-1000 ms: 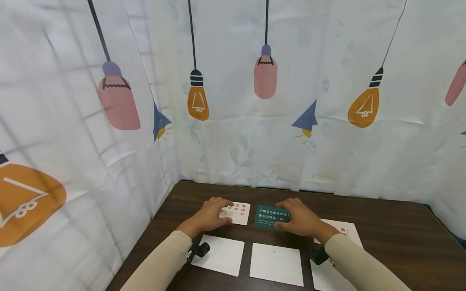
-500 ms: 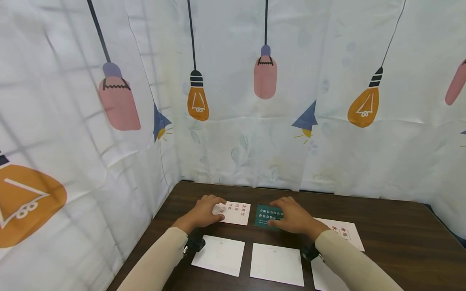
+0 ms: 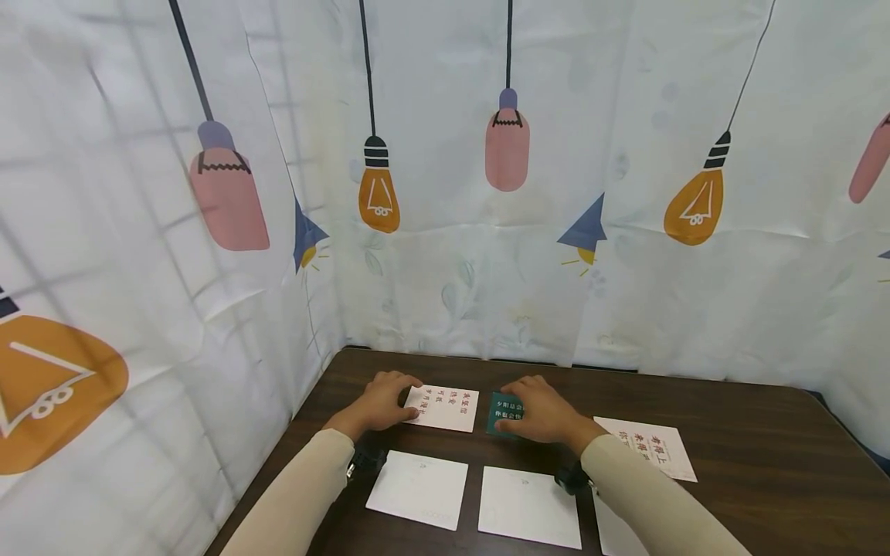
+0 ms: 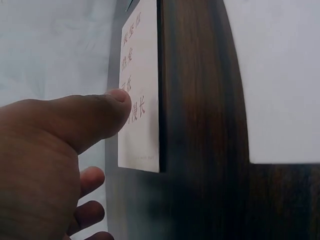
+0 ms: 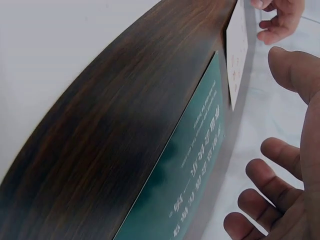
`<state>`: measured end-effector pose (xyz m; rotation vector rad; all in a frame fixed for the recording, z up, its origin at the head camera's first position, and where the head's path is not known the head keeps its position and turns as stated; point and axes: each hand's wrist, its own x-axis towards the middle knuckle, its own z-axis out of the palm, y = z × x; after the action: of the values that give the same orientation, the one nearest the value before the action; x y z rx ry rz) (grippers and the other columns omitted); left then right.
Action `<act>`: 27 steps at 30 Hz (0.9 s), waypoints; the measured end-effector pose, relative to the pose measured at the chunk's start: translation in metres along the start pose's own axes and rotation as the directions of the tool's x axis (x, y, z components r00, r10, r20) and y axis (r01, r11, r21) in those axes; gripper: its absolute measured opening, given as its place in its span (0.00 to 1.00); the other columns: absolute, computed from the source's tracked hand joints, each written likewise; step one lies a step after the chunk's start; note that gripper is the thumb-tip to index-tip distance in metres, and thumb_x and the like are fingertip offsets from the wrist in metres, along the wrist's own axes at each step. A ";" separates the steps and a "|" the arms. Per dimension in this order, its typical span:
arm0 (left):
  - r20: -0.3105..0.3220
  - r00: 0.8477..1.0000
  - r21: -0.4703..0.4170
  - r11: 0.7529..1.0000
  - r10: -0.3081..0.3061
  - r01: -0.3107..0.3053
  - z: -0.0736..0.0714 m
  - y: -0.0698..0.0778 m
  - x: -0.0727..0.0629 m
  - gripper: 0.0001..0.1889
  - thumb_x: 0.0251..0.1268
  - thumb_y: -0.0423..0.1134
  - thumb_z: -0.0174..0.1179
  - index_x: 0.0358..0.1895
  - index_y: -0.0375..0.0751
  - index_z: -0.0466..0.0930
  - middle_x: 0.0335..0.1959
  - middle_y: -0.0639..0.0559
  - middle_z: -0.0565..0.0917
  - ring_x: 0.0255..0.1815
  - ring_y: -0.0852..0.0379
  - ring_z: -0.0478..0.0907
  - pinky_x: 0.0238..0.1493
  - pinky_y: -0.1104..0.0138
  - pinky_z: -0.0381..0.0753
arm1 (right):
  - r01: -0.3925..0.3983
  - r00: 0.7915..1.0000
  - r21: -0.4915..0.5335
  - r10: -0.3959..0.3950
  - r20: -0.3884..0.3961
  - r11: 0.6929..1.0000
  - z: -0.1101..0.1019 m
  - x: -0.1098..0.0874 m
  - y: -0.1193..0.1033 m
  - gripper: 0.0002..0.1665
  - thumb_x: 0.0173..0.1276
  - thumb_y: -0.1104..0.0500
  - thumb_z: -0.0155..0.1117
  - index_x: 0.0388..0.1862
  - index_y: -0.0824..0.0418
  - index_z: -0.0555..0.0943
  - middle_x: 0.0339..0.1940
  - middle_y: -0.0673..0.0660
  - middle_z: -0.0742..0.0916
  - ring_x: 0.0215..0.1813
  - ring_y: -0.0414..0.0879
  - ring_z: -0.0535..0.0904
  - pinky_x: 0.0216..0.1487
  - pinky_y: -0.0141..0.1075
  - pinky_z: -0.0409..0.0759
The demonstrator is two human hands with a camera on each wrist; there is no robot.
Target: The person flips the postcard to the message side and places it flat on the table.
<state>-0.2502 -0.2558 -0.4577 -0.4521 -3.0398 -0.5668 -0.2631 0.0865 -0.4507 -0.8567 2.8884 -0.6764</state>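
My left hand (image 3: 378, 403) is at the left end of a white card (image 3: 448, 408) printed with red characters. Its thumb (image 4: 107, 112) overlaps the card's face in the left wrist view, and the fingers are bent with nothing between them. Over a dark green card (image 5: 187, 165) with white lettering hovers my right hand (image 3: 545, 413), covering its right part in the head view. Thumb and fingertips there are spread apart, and a gap shows between them and the green card in the right wrist view.
Two blank-faced white cards (image 3: 419, 490) (image 3: 528, 508) lie in the nearer row on the dark wooden table (image 3: 772, 455). A third, partly under the right sleeve, lies beside them. Another red-lettered card (image 3: 664, 448) is right of my right hand. A patterned curtain (image 3: 445, 293) surrounds the table.
Both hands have shifted left. My left hand now covers less of the red-lettered card, and my right hand has moved across the green card. The cards lie where they were.
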 end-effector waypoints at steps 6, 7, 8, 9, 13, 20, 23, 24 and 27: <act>0.024 0.999 -0.003 0.999 -0.039 0.039 -0.004 -0.004 0.001 0.28 0.63 0.43 0.73 0.66 0.51 0.78 0.65 0.41 0.75 0.69 0.33 0.64 0.64 0.35 0.63 | 0.016 1.000 -0.001 -0.016 0.009 1.000 0.004 0.006 -0.004 0.42 0.62 0.35 0.73 0.69 0.56 0.78 0.65 0.56 0.78 0.63 0.52 0.69 0.55 0.50 0.75; 0.030 0.999 -0.001 0.999 -0.044 0.044 -0.005 -0.005 0.001 0.28 0.63 0.43 0.73 0.67 0.51 0.78 0.66 0.41 0.75 0.69 0.33 0.64 0.64 0.35 0.63 | 0.017 1.000 0.001 -0.017 0.009 1.000 0.005 0.007 -0.005 0.43 0.62 0.35 0.73 0.69 0.56 0.78 0.65 0.57 0.78 0.64 0.53 0.69 0.56 0.51 0.75; 0.034 0.998 0.000 0.999 -0.048 0.048 -0.005 -0.006 0.001 0.29 0.63 0.44 0.73 0.67 0.51 0.78 0.67 0.40 0.74 0.69 0.32 0.64 0.64 0.35 0.63 | 0.016 1.000 0.001 -0.016 0.009 1.000 0.007 0.008 -0.006 0.43 0.62 0.35 0.72 0.69 0.56 0.77 0.65 0.57 0.77 0.64 0.53 0.69 0.57 0.51 0.75; 0.040 0.998 0.000 0.999 -0.053 0.053 -0.005 -0.006 0.002 0.29 0.63 0.44 0.73 0.67 0.51 0.77 0.67 0.40 0.74 0.70 0.32 0.64 0.64 0.35 0.62 | 0.016 1.000 0.003 -0.016 0.009 1.000 0.008 0.009 -0.006 0.43 0.62 0.34 0.72 0.69 0.56 0.77 0.66 0.58 0.77 0.65 0.54 0.68 0.59 0.53 0.74; 0.059 0.996 0.004 0.998 -0.070 0.070 -0.005 -0.008 0.002 0.31 0.61 0.44 0.75 0.68 0.52 0.77 0.68 0.39 0.73 0.70 0.32 0.63 0.65 0.34 0.61 | 0.017 1.000 0.016 -0.018 0.018 1.000 0.012 0.012 -0.009 0.43 0.63 0.35 0.72 0.69 0.58 0.77 0.67 0.59 0.77 0.68 0.57 0.67 0.66 0.57 0.69; 0.069 0.993 0.010 0.996 -0.094 0.093 -0.006 -0.011 0.004 0.31 0.60 0.44 0.75 0.68 0.51 0.77 0.68 0.38 0.73 0.69 0.31 0.62 0.65 0.34 0.61 | 0.015 0.999 0.007 -0.015 0.040 1.000 0.020 0.020 -0.010 0.44 0.63 0.35 0.72 0.69 0.60 0.77 0.67 0.61 0.76 0.70 0.59 0.66 0.69 0.57 0.66; 0.071 0.992 0.012 0.994 -0.109 0.108 -0.007 -0.011 0.004 0.31 0.60 0.44 0.75 0.67 0.51 0.77 0.67 0.38 0.73 0.69 0.31 0.62 0.65 0.35 0.61 | 0.013 0.998 -0.006 -0.013 0.057 1.000 0.022 0.023 -0.011 0.44 0.63 0.34 0.71 0.69 0.59 0.77 0.67 0.61 0.76 0.70 0.58 0.66 0.70 0.57 0.65; 0.074 0.991 0.011 0.994 -0.113 0.113 -0.008 -0.011 0.004 0.31 0.60 0.45 0.75 0.67 0.52 0.77 0.67 0.38 0.72 0.69 0.31 0.62 0.65 0.35 0.61 | 0.012 0.998 -0.005 -0.011 0.059 1.000 0.022 0.024 -0.011 0.44 0.63 0.34 0.72 0.69 0.60 0.77 0.67 0.61 0.76 0.70 0.58 0.65 0.70 0.57 0.64; 0.079 0.990 0.010 0.993 -0.118 0.117 -0.010 -0.012 0.004 0.31 0.59 0.45 0.76 0.67 0.52 0.77 0.68 0.37 0.72 0.69 0.31 0.62 0.65 0.35 0.60 | 0.006 0.999 0.001 -0.006 0.048 1.000 0.022 0.027 -0.014 0.44 0.62 0.35 0.72 0.68 0.60 0.77 0.67 0.61 0.76 0.70 0.59 0.65 0.70 0.57 0.65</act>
<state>-0.2579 -0.2692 -0.4520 -0.3036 -3.1596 -0.5583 -0.2750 0.0531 -0.4628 -0.8696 2.8445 -0.6488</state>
